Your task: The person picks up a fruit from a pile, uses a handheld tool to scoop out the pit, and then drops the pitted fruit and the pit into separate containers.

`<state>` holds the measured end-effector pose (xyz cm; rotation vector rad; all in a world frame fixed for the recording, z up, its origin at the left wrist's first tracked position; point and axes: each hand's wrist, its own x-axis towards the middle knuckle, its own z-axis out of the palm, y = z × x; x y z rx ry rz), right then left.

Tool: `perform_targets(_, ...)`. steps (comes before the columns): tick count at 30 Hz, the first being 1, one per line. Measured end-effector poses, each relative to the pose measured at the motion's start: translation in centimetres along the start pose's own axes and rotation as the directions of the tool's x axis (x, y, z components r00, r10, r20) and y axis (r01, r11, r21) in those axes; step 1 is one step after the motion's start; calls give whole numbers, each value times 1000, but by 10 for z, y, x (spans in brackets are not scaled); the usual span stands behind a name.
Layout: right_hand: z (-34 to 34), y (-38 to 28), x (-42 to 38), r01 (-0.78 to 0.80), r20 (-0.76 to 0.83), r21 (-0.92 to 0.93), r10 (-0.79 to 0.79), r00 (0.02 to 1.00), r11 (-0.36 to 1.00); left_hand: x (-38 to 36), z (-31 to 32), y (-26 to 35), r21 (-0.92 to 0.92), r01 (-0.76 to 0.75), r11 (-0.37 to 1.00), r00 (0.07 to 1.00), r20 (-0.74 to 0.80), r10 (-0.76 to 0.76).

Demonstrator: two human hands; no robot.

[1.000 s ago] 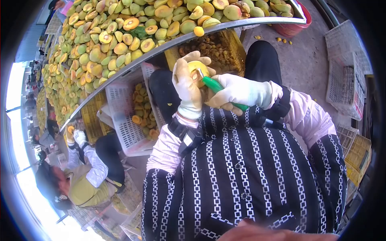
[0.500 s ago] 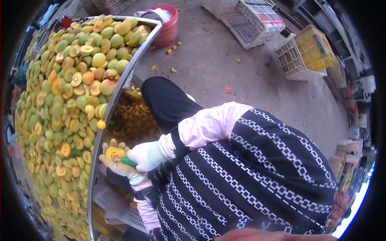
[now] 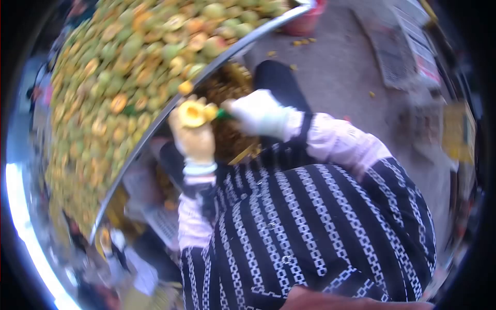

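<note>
My left hand (image 3: 194, 137), in a yellow-stained glove, holds a halved peach (image 3: 192, 114) with its hollow centre facing up. In a white glove, my right hand (image 3: 258, 113) grips a tool with a green handle (image 3: 223, 114); its working end is not clear. A small yellow-orange lump (image 3: 211, 112) shows at the tool's tip, beside the peach half. Both hands are just off the metal rim (image 3: 170, 106) of a table heaped with cut peaches (image 3: 113, 77). One orange piece (image 3: 185, 88) rests at that rim, near my left fingertips.
Below the rim, a container of brown-orange scraps (image 3: 222, 137) sits by my knee. A red bucket (image 3: 306, 20) stands past the table corner. Crates (image 3: 457, 132) are at the right, and fruit bits lie on the floor. Another person's sleeve (image 3: 144, 276) shows at lower left.
My right hand has drawn the green-handled tool away from the peach half, with a yellow-orange lump now at its tip. The camera view has turned, shifting the scene; it is blurred.
</note>
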<state>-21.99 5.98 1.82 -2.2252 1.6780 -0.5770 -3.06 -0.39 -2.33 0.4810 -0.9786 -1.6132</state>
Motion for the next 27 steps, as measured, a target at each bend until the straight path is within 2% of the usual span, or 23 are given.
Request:
perform_targets(1, 7, 9, 5, 14, -93, -63, -20, 996, 998, -4, -6, -6, -30, -10, 1000, 976, -219, 3)
perform_targets(2, 2, 10, 9, -60, -123, -109, 46, 991, 992, -14, -3, 7, -221, 44, 974, 969, -227, -95)
perform_targets(3, 0, 14, 11, -82, -138, -75, 71, 988, 994, -18, 3, 20, -423, 97, 901, 964, -187, -192)
perform_targets(4, 0, 17, 8, -39, -244, -11, 35, 969, 999, -27, 1, 24, -481, 109, 870, 959, -180, -220)
perform_targets(5, -2, 14, 9, -26, -244, 16, 29, 969, 1000, -33, 1, 29, -543, 125, 830, 952, -170, -255)
perform_targets(7, -6, 1, 10, 10, -230, 89, 11, 973, 996, -46, 2, 39, -598, 122, 792, 949, -165, -270)
perform_targets(8, -3, 1, 10, 21, -228, 94, 1, 974, 995, -50, 3, 43, -699, 155, 698, 956, -73, -285)
perform_targets(9, 1, 3, 9, -6, -116, 208, 30, 993, 978, -53, 3, 47, -782, 196, 591, 958, 24, -286)
perform_targets(10, 4, 5, 8, -45, 1, 314, 47, 999, 948, -56, 0, 48, -754, 198, 626, 944, -27, -330)
perform_targets(11, 5, 4, 7, -37, 2, 319, 38, 999, 947, -57, -3, 47, -751, 190, 632, 945, -34, -325)
perform_targets(13, 6, 2, 2, 194, -125, 144, -177, 976, 970, -59, -7, 44, -712, 229, 664, 973, 138, -186)
perform_targets(14, 4, 0, -1, 232, -173, 68, -218, 961, 970, -62, -8, 44, -679, 222, 700, 974, 123, -189)
perform_targets(15, 5, 0, 0, 236, -170, 70, -221, 960, 969, -63, -7, 44, -679, 217, 701, 975, 117, -188)
perform_targets(16, 7, 1, 1, 140, -49, -142, -149, 988, 980, -63, -7, 44, -681, 213, 700, 977, 124, -176)
perform_targets(17, 7, 2, 0, 61, 54, -359, -45, 998, 931, -64, -5, 43, -684, 212, 698, 977, 132, -167)
perform_targets(18, 7, 1, -2, 57, 55, -361, -39, 998, 931, -65, -4, 43, -681, 206, 702, 978, 117, -174)
perform_targets(19, 6, 0, -2, 91, -31, -264, -103, 994, 960, -63, -4, 43, -684, 212, 698, 977, 125, -173)
perform_targets(21, 6, -9, -1, 197, -203, -71, -208, 957, 978, -66, 0, 41, -645, 182, 742, 978, 44, -202)
perform_targets(22, 0, -20, 1, 162, -126, -100, -174, 977, 982, -64, 3, 39, -640, 209, 739, 972, 54, -229)
perform_targets(23, 3, -24, 3, 170, -77, -148, -183, 980, 974, -64, 9, 37, -474, 212, 855, 954, -88, -285)
perform_targets(25, -7, -39, 2, 194, -69, -201, -211, 975, 960, -60, 19, 33, -291, 184, 939, 935, -243, -258)
perform_targets(27, -6, -35, 1, 194, -57, -127, -203, 978, 973, -56, 12, 34, -302, 145, 942, 949, -227, -219)
